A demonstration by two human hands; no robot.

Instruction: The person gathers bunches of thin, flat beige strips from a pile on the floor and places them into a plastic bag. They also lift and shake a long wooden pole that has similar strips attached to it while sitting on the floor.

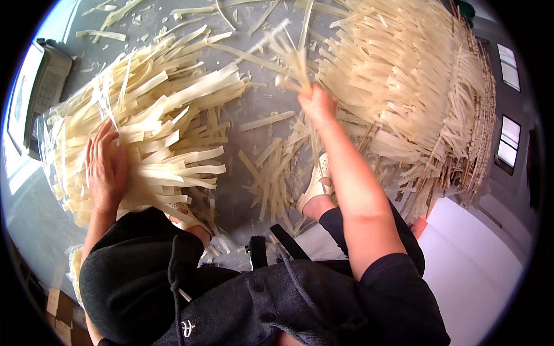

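Observation:
My left hand [107, 167] lies with its fingers stretched out on a clear plastic bag [52, 138]. Inside the bag is a thick bundle of flat, pale yellow dried strips [173, 115], their ends sticking out of its mouth toward the right. Farther forward, my right hand [318, 106] is closed round a small bunch of the same strips [297, 66], whose far ends are smeared by motion. To the right of that hand rises a large heap of strips [392, 75], stacked in layers.
Thin brown sticks [482, 115] line the heap's right side. Loose strips [274, 184] litter the grey floor [254, 106] between bag and heap, close to my sandals [314, 187]. A grey box-shaped device [52, 83] stands at the far left, a cardboard box [59, 304] at the lower left.

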